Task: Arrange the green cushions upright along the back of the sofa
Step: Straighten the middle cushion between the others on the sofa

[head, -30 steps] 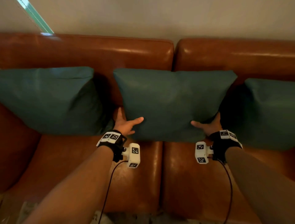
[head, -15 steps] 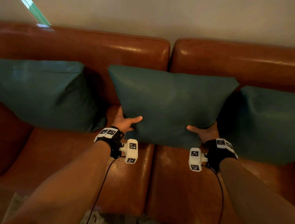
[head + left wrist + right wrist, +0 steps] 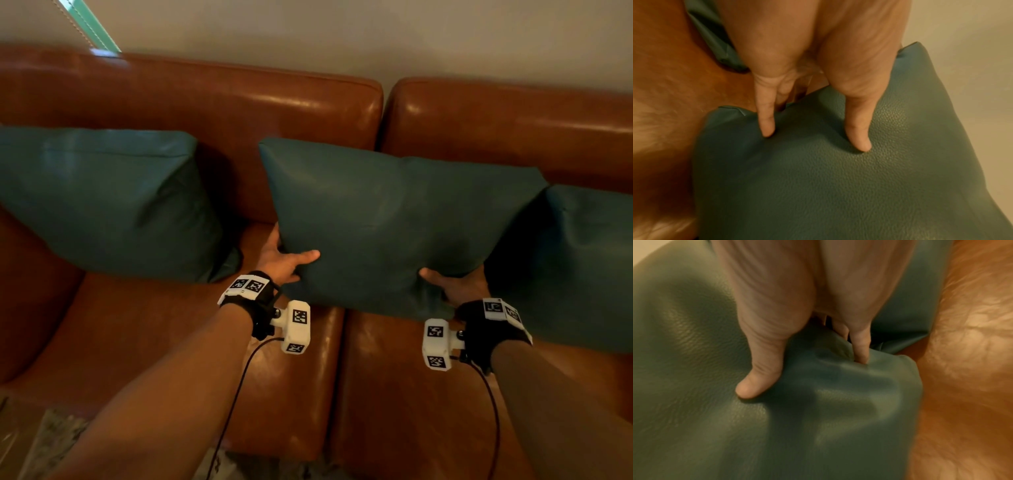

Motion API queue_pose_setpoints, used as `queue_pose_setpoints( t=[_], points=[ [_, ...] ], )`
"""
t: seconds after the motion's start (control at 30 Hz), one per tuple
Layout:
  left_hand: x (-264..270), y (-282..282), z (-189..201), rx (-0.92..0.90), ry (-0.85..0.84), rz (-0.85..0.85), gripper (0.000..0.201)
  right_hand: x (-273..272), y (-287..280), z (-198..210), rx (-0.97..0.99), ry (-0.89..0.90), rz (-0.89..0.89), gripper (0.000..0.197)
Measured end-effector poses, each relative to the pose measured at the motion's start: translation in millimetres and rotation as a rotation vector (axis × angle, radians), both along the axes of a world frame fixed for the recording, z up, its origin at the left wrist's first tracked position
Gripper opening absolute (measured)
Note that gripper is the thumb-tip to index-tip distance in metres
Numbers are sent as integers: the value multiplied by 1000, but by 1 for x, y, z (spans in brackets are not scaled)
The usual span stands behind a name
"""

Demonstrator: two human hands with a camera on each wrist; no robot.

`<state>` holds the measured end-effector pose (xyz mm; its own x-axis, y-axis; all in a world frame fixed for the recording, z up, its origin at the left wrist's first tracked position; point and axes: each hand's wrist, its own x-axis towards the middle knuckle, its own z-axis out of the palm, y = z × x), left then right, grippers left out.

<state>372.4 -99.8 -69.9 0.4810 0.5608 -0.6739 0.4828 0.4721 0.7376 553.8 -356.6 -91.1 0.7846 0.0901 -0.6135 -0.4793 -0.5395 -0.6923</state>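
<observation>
Three dark green cushions line the brown leather sofa (image 3: pixel 212 102). The middle cushion (image 3: pixel 387 219) is raised a little off the seat and tilted. My left hand (image 3: pixel 286 260) grips its lower left corner, thumb on the front face, fingers behind. My right hand (image 3: pixel 452 284) grips its lower right corner the same way. In the left wrist view the thumb and a finger press into the middle cushion (image 3: pixel 828 170); in the right wrist view the thumb dents the middle cushion (image 3: pixel 797 402). The left cushion (image 3: pixel 102 202) and right cushion (image 3: pixel 575 260) lean upright against the backrest.
The sofa seat (image 3: pixel 394 394) in front of the cushions is bare leather, split by a seam down the middle. A pale wall (image 3: pixel 342 34) rises behind the backrest. Patterned floor (image 3: pixel 51 442) shows at the bottom left.
Both hands have lifted the middle cushion off the seat and shifted it a little right, so it stands tilted and its right corner overlaps the right cushion.
</observation>
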Motion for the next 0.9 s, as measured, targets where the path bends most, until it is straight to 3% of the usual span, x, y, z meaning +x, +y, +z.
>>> queue_pose_setpoints(
  t=[0.13,0.2,0.37,0.53,0.7,0.9],
  points=[
    [-2,7,5,38,0,26,83,-5,6,-17,44,12,12,140],
    [-7,14,5,41,10,50,82,-8,9,-29,74,1,15,140],
    [-13,22,7,20,50,10,89,-18,22,-10,78,-54,23,137],
    [-10,14,9,-2,55,24,97,-13,16,-11,13,-78,24,122],
    [0,4,12,43,92,5,110,-8,20,-17,-10,-99,31,130],
    [8,-7,10,106,38,42,95,-9,10,-13,122,-199,29,101]
  ],
)
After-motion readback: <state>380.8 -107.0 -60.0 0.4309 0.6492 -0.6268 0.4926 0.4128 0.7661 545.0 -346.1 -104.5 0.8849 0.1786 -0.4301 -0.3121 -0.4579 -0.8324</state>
